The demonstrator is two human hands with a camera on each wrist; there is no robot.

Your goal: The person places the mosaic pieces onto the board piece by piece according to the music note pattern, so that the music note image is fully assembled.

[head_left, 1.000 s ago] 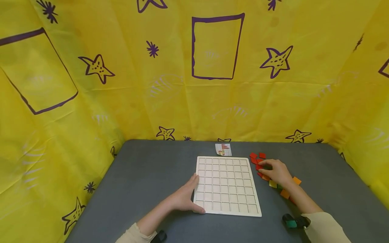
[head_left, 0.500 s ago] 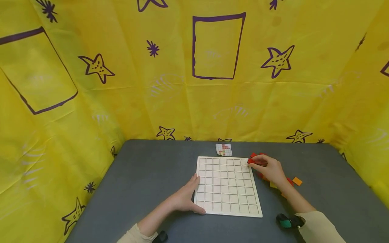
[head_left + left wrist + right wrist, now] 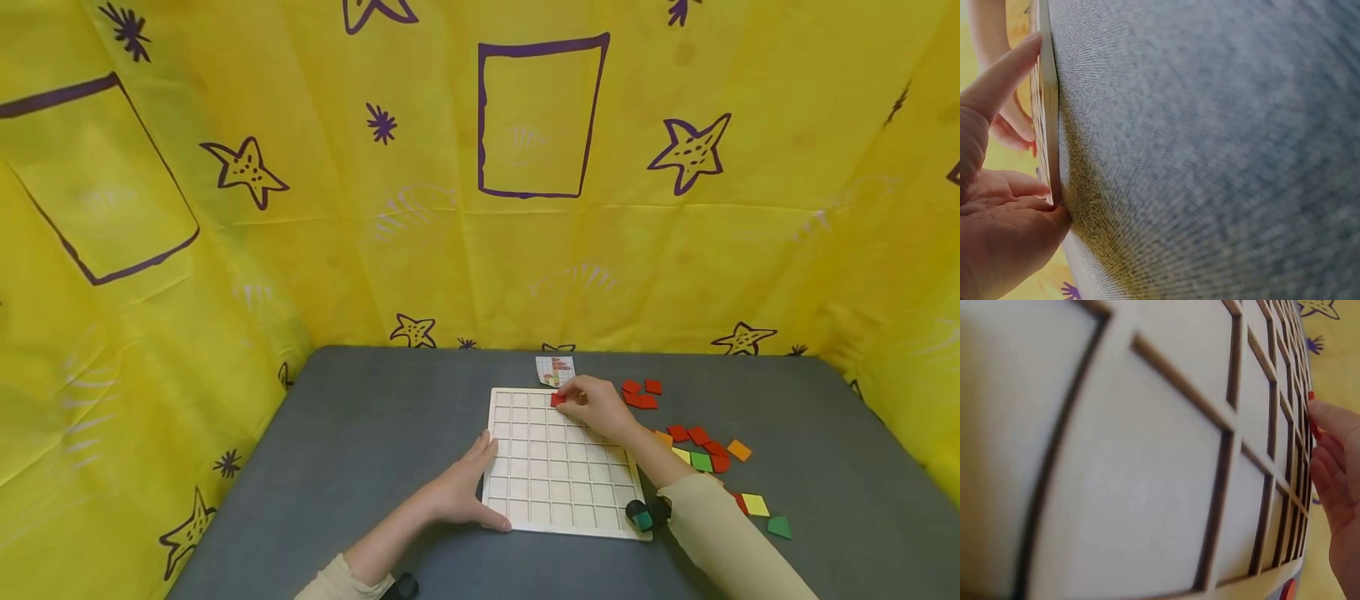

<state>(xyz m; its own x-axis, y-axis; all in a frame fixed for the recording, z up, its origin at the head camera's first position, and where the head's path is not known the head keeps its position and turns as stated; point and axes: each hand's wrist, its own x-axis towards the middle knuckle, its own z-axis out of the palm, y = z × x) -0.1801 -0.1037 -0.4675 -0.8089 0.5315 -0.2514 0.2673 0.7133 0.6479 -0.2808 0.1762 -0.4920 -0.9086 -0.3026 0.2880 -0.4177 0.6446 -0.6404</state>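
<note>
A pale square grid board [image 3: 551, 479] with raised lines lies on the dark table. My left hand [image 3: 456, 493] rests at its left side, fingers spread along the left edge and thumb touching the near left corner; in the left wrist view the thumb [image 3: 1007, 78] lies against the board's side. My right hand [image 3: 598, 408] is over the board's far row and pinches a small red tile [image 3: 557, 400] between thumb and fingers. That tile is at a cell of the far row, right of the middle; whether it touches the cell cannot be told. In the right wrist view the red tile [image 3: 1314, 415] appears edge-on.
A small card [image 3: 551, 369] with a coloured grid pattern lies just beyond the board. Right of the board are scattered red tiles [image 3: 641, 401], orange tiles [image 3: 739, 450], yellow tiles [image 3: 755, 505] and green tiles [image 3: 779, 527]. A yellow patterned cloth [image 3: 525, 267] hangs behind the table.
My right hand has picked up a red tile from the pile and carried it left, over the board's far row. The left hand keeps its place on the board.
</note>
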